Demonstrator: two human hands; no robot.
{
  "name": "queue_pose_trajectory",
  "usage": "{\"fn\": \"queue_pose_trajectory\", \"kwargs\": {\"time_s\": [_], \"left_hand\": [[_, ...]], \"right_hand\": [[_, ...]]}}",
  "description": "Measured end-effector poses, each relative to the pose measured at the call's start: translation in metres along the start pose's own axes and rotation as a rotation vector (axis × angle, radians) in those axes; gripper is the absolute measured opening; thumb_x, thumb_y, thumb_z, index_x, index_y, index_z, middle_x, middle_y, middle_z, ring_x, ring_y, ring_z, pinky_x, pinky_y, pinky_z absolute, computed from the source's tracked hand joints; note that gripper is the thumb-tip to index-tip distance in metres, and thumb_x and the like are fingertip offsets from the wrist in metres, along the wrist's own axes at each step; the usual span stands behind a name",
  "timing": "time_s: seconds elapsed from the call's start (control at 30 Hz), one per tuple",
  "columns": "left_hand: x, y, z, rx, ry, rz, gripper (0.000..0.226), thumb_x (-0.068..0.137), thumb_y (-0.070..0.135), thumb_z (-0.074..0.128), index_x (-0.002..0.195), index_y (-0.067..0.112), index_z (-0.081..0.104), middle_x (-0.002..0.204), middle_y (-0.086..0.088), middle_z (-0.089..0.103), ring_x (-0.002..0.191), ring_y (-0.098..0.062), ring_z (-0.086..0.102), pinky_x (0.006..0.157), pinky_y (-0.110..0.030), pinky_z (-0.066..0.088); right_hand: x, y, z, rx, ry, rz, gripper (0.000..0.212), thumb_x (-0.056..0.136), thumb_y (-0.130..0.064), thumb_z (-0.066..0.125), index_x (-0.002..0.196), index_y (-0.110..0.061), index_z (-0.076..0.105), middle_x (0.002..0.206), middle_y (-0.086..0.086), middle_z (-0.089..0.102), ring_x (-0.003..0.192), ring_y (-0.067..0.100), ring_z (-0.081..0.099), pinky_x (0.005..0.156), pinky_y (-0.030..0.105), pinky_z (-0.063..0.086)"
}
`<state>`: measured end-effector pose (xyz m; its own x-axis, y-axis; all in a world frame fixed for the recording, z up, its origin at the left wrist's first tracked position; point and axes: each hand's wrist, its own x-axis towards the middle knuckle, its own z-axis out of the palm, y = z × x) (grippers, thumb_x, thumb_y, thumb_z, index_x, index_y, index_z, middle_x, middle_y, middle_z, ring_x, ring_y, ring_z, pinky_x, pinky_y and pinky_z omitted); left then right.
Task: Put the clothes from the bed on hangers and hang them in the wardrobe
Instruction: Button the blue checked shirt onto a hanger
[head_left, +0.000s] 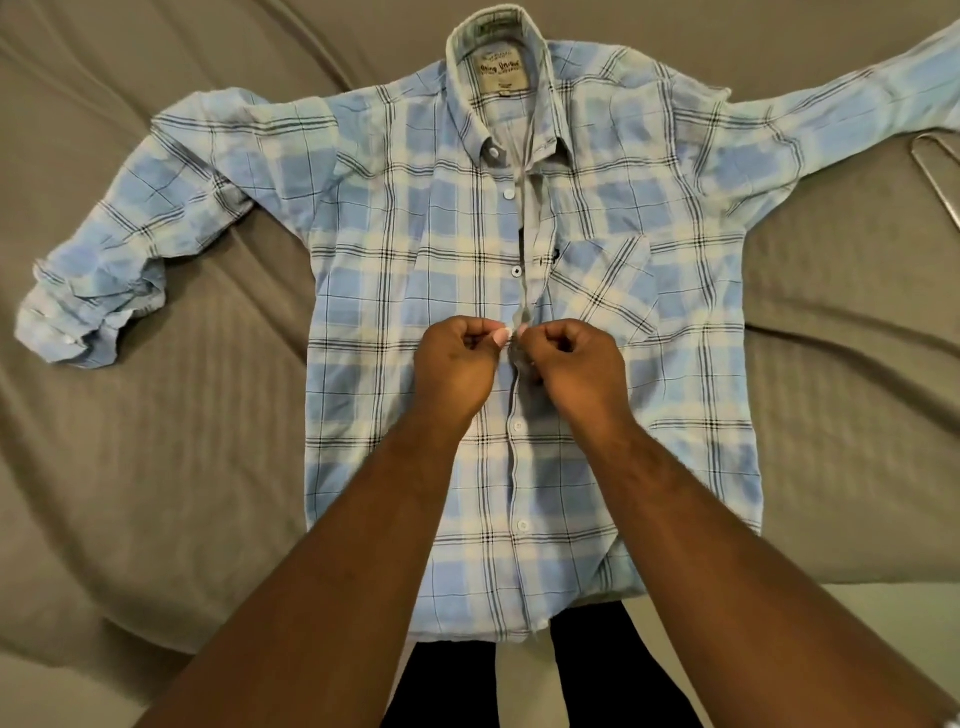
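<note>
The shirt (415, 234), blue plaid, lies spread flat on the bed (156, 441). Its front is up, the collar (493, 57) is at the far side and the hem is at the near edge. One sleeve lies bunched to the left and the other stretches out to the far right. We have both hands at the front opening, about halfway down. Our left hand (457, 369) pinches the buttoned edge between curled fingers and thumb. Our right hand (576, 369) pinches the facing edge, and the two hands nearly touch. Beyond the hands the front lies open up to the collar; nearer than them it looks closed. We cannot tell whether we are fastening or undoing. A thin metal hanger (935, 176) lies on the bed at the right edge of view, near the stretched sleeve and well apart from our hands. We judge the task barely begun. The shirt is on no hanger yet and no wardrobe is in view, so fitting the hanger and hanging the shirt both remain.
</note>
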<state>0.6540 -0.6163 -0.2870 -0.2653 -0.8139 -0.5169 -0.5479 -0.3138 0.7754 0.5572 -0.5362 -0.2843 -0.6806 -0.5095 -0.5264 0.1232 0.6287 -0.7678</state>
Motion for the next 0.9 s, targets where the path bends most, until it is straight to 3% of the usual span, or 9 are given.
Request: {"fn": "queue_pose_trajectory", "kwargs": {"time_s": [0.1,0.27,0.37,0.5,0.63,0.7,0.77,0.9], "left_hand": [[0.002,0.002,-0.003,-0.01,-0.017,-0.037,0.01,0.094,0.017,0.07,0.098,0.01,0.076,0.081,-0.001,0.073,0.073,-0.011,0.066,0.074,-0.026,0.056],[0.004,0.01,-0.003,0.054,-0.061,-0.077,0.011,0.098,0.016,0.063,0.093,0.015,0.073,0.077,0.001,0.068,0.073,-0.014,0.062,0.072,-0.026,0.051],[0.006,0.011,-0.002,0.063,-0.069,-0.1,0.015,0.101,0.017,0.059,0.09,0.017,0.069,0.079,-0.003,0.067,0.076,-0.019,0.062,0.07,-0.029,0.05],[0.005,0.011,-0.007,0.034,-0.085,-0.112,0.028,0.103,0.018,0.053,0.078,0.02,0.064,0.076,-0.006,0.066,0.075,-0.022,0.062,0.082,-0.042,0.058],[0.0,0.015,-0.012,-0.021,-0.116,-0.113,0.031,0.105,0.014,0.051,0.076,0.021,0.061,0.074,-0.004,0.064,0.077,-0.021,0.062,0.089,-0.044,0.057],[0.0,0.018,-0.013,-0.045,-0.122,-0.126,0.029,0.105,0.013,0.051,0.078,0.019,0.062,0.074,-0.002,0.064,0.074,-0.017,0.061,0.089,-0.041,0.057],[0.001,0.02,-0.014,-0.064,-0.129,-0.148,0.024,0.104,0.013,0.052,0.084,0.016,0.066,0.075,-0.002,0.065,0.073,-0.014,0.061,0.089,-0.038,0.057],[0.003,0.02,-0.013,-0.065,-0.151,-0.175,0.016,0.103,0.015,0.055,0.096,0.014,0.069,0.079,-0.001,0.066,0.077,-0.014,0.061,0.083,-0.03,0.055]], "right_hand": [[0.001,-0.004,0.007,-0.106,0.042,-0.043,0.026,0.084,-0.048,0.077,0.086,-0.023,0.072,0.076,-0.008,0.073,0.072,0.004,0.069,0.068,0.025,0.056],[0.002,-0.001,0.008,-0.147,0.05,-0.057,0.012,0.088,-0.033,0.072,0.085,-0.022,0.075,0.076,-0.01,0.073,0.073,0.004,0.069,0.074,0.031,0.059],[-0.001,0.001,0.008,-0.167,0.086,-0.074,0.014,0.091,-0.032,0.07,0.086,-0.021,0.074,0.077,-0.011,0.072,0.075,0.003,0.067,0.076,0.03,0.057],[0.005,-0.008,0.016,-0.221,0.129,-0.028,0.034,0.086,-0.051,0.071,0.082,-0.018,0.066,0.073,-0.007,0.068,0.069,0.009,0.065,0.062,0.029,0.05],[0.011,-0.02,0.016,-0.348,0.082,-0.015,0.023,0.082,-0.036,0.07,0.08,-0.014,0.064,0.071,-0.003,0.064,0.064,0.011,0.059,0.051,0.025,0.038],[0.01,-0.018,0.009,-0.267,0.034,0.008,0.012,0.081,-0.024,0.071,0.076,-0.015,0.064,0.069,-0.001,0.067,0.064,0.013,0.064,0.056,0.029,0.05],[0.004,-0.013,0.0,-0.057,-0.014,0.078,0.006,0.081,-0.017,0.076,0.081,-0.017,0.071,0.073,0.002,0.075,0.07,0.02,0.073,0.07,0.043,0.062],[-0.003,-0.009,-0.011,0.213,-0.064,0.168,0.011,0.085,-0.009,0.08,0.092,-0.015,0.073,0.079,0.008,0.077,0.07,0.02,0.072,0.081,0.049,0.062]]}}
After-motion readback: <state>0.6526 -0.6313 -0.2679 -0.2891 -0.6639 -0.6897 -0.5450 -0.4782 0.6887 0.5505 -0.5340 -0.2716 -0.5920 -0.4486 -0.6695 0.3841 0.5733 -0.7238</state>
